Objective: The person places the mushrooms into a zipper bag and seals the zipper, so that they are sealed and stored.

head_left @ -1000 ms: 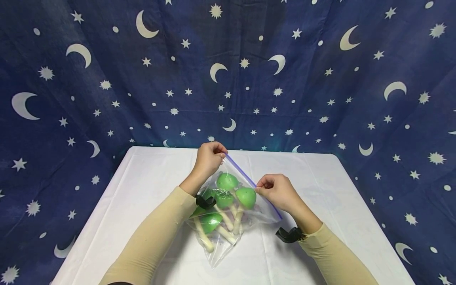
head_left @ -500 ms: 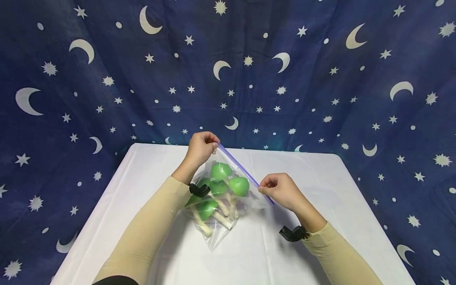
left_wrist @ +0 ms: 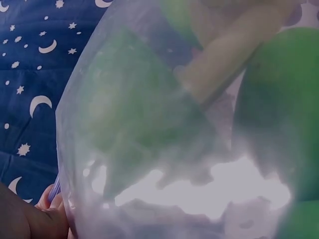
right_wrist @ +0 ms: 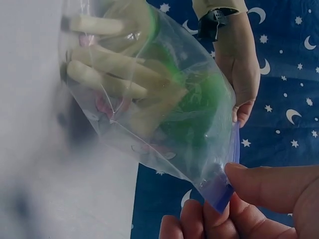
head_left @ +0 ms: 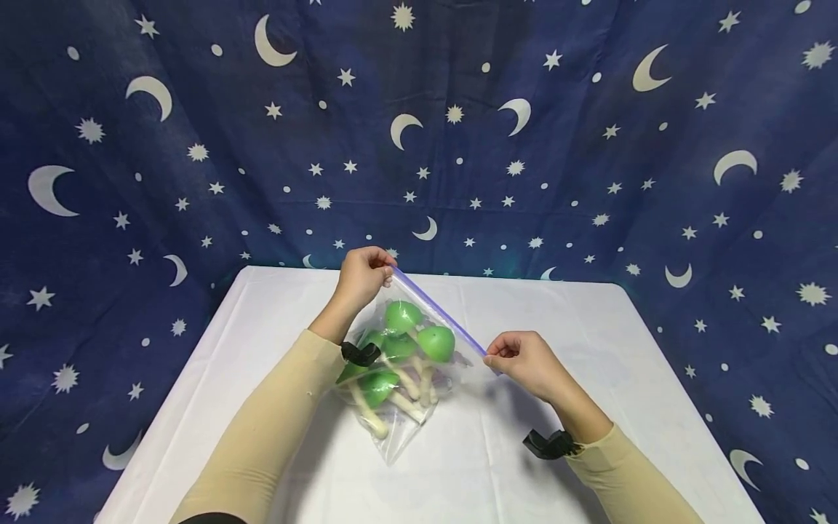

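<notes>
A clear zip bag point(head_left: 406, 437) with a purple zip strip point(head_left: 439, 309) is held up by its top edge, its lower corner close over the table. Inside lie several toy mushrooms point(head_left: 436, 343) with green caps and cream stems. My left hand point(head_left: 361, 278) pinches the far left end of the strip. At the other end, my right hand point(head_left: 529, 364) pinches the strip's near right corner between thumb and fingers, plain in the right wrist view. The strip is stretched straight between both hands. In the left wrist view the bag fills most of the picture, with only part of the hand point(left_wrist: 35, 219) showing.
A table under a white cloth point(head_left: 556, 313) stands beneath the bag. Behind it and at both sides hangs a dark blue curtain point(head_left: 419, 153) with moons and stars. Black straps with small mounts point(head_left: 550, 444) sit on both wrists.
The bag and left hand have shifted left. My right hand has slid along the strip to its near right end, which stuck out beyond the fingers earlier.
</notes>
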The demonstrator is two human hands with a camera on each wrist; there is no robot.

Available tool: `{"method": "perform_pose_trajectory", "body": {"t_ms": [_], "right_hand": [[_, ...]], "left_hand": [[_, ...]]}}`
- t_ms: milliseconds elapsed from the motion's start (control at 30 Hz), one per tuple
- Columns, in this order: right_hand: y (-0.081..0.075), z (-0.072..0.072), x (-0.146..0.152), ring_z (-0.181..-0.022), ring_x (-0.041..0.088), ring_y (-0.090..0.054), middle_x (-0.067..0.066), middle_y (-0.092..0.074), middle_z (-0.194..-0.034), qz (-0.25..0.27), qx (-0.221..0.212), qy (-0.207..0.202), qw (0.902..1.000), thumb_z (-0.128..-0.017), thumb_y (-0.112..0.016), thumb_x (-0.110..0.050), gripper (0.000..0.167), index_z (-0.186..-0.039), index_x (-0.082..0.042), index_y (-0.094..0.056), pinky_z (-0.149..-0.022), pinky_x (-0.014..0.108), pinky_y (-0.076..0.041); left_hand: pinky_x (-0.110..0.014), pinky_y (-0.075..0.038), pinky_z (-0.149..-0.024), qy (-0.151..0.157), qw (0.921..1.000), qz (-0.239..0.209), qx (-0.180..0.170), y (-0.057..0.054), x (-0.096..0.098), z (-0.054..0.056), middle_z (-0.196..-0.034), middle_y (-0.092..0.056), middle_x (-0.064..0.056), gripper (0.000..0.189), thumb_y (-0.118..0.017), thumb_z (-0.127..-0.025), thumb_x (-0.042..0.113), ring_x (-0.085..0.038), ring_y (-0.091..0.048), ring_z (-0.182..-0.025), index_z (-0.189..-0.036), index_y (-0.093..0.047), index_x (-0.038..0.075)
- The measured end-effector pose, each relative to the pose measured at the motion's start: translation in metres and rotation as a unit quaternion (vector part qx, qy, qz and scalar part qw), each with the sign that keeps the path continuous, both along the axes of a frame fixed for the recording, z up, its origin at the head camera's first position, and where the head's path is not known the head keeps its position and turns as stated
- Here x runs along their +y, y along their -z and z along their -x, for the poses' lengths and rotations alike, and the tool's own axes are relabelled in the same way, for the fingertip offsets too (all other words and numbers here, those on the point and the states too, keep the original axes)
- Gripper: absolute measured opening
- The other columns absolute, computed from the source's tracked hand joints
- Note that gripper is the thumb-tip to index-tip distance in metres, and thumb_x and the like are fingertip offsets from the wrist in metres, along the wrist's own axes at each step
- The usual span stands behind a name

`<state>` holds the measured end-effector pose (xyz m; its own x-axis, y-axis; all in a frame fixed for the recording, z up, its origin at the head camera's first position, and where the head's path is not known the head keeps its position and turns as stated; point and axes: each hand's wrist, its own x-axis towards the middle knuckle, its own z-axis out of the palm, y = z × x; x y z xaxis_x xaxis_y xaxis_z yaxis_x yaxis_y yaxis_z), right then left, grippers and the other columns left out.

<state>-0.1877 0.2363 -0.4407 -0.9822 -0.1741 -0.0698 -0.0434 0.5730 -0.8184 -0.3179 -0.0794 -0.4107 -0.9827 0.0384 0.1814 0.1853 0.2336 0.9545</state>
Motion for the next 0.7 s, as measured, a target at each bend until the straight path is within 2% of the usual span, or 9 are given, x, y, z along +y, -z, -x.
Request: {"method": "perform_pose_trajectory", "body": {"t_ms": [367,700], "right_hand": [[0.003,-0.009,0.007,-0.075,0.018,-0.061,0.003,-0.069,-0.079,-0.002,-0.001,-0.006,1.0000,-0.092,-0.082,-0.013,0.007,-0.090,-0.009,-0.077,-0.066,0.027,-0.051],[0.004,-0.016,0.012,-0.074,0.017,-0.061,0.002,-0.069,-0.080,-0.008,0.007,-0.005,0.9999,-0.092,-0.082,-0.013,0.007,-0.090,-0.010,-0.076,-0.066,0.026,-0.050]], "left_hand": [[-0.015,-0.054,-0.057,0.000,0.9999,-0.014,-0.005,0.003,0.002,0.000,-0.082,-0.067,-0.010,0.009,-0.066,-0.094,-0.017,-0.009,-0.060,-0.061,-0.096,-0.074,-0.012],[-0.015,-0.053,-0.057,0.003,0.9999,-0.005,-0.010,0.007,0.003,0.001,-0.077,-0.067,-0.005,0.009,-0.068,-0.093,-0.016,-0.007,-0.060,-0.060,-0.095,-0.075,-0.010]]}}
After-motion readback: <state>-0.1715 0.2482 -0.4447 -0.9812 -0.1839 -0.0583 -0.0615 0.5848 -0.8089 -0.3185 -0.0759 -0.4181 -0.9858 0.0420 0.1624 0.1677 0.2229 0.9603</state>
